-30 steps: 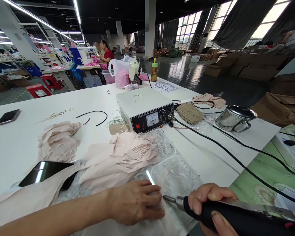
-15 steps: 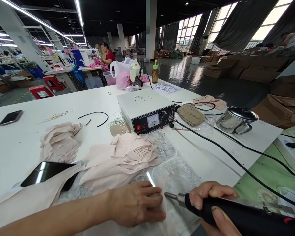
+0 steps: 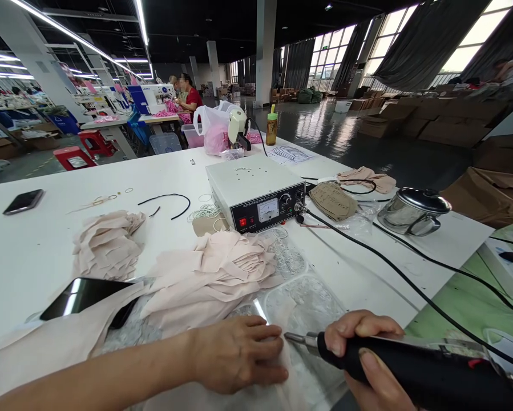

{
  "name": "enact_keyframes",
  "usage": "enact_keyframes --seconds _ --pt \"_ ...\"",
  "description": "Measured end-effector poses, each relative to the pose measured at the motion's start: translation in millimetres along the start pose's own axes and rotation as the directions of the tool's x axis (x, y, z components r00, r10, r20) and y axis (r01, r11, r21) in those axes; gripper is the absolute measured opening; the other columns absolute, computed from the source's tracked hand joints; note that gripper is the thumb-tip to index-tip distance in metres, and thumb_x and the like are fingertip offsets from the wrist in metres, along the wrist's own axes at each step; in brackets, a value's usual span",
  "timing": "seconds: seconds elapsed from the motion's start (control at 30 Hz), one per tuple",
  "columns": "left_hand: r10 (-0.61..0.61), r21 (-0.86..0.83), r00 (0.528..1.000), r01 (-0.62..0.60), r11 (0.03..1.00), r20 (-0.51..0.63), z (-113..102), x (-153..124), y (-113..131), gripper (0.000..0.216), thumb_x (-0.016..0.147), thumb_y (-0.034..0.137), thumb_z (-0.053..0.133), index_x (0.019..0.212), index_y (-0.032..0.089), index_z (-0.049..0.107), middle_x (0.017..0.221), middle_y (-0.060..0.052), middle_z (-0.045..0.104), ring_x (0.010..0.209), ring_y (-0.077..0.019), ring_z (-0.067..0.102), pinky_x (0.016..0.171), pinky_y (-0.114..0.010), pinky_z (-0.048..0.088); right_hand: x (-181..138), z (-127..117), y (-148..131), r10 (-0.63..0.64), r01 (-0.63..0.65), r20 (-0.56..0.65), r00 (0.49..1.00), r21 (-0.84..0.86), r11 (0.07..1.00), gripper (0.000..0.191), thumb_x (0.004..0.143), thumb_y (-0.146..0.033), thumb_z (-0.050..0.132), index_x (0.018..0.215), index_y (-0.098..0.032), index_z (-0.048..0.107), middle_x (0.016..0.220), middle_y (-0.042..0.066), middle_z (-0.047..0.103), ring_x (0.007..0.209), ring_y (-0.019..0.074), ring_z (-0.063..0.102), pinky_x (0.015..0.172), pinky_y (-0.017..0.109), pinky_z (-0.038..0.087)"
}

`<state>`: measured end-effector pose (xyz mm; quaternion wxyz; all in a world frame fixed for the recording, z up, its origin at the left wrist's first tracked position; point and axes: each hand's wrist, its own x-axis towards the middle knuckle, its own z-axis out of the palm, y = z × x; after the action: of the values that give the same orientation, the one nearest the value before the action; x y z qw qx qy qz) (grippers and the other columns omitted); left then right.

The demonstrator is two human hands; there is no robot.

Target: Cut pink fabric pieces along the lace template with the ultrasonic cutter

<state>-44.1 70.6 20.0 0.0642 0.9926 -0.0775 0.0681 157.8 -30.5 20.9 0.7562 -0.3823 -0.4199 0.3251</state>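
My left hand [image 3: 241,355] rests palm down, fingers slightly bent and apart, pressing a thin pale pink fabric piece [image 3: 285,379] onto a clear plastic template [image 3: 324,302]. In my right hand [image 3: 370,345] is a black handheld ultrasonic tool [image 3: 427,365] with a pointed metal tip. That tip points left, close to my left fingertips and the fabric's edge; whether it touches the cloth I cannot tell. Beyond my left hand lies a heap of pale pink fabric pieces [image 3: 222,262]. A dark phone [image 3: 85,297] sits partly under a fabric strip left of it.
A white control box [image 3: 256,182] with a dial stands mid-table. The tool's black cable [image 3: 367,251] crosses the right side. Near the right edge is a lidded steel mug [image 3: 412,211]. A second fabric pile [image 3: 108,242] and another phone [image 3: 24,201] lie left.
The tool and my right hand have shifted slightly left, the tip nearer my left fingertips. My left hand stays in place. The view has turned slightly.
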Motion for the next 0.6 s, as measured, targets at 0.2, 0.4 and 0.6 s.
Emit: enact_keyframes --seconds 0.2,0.4,0.6 --pt "-0.239 -0.078 0.964 0.231 0.970 -0.117 -6 -17 18 0.027 0.098 0.017 0.040 0.122 0.013 0.051 0.118 -0.015 0.061 0.111 -0.0236 0.058 0.096 -0.035 0.046 -5 -18 3 0.061 -0.024 -0.255 0.965 0.146 0.989 0.015 0.074 -0.026 0.065 0.084 -0.022 0.054 0.073 -0.002 0.051 0.055 0.0127 0.055 0.052 0.031 0.052" --pt "-0.674 -0.161 0.739 0.664 0.730 -0.010 -7 -36 57 0.015 0.090 0.015 0.052 0.104 0.017 0.054 0.096 -0.007 0.061 0.084 -0.0202 0.059 0.076 -0.032 0.051 -7 -30 4 0.048 -0.005 -0.349 0.936 0.121 0.993 0.008 0.074 -0.021 0.058 0.082 -0.023 0.056 0.075 -0.001 0.049 0.059 0.0147 0.053 0.051 0.032 0.048" --pt "-0.797 -0.157 0.604 0.789 0.595 0.013 4 -36 71 0.013 0.081 0.011 0.060 0.088 0.018 0.052 0.094 -0.004 0.058 0.083 -0.0182 0.056 0.074 -0.029 0.049 -7 -30 0 0.039 0.000 -0.367 0.930 0.106 0.994 0.009 0.073 -0.020 0.059 0.080 -0.024 0.058 0.081 -0.001 0.056 0.069 0.0174 0.059 0.057 0.034 0.055"
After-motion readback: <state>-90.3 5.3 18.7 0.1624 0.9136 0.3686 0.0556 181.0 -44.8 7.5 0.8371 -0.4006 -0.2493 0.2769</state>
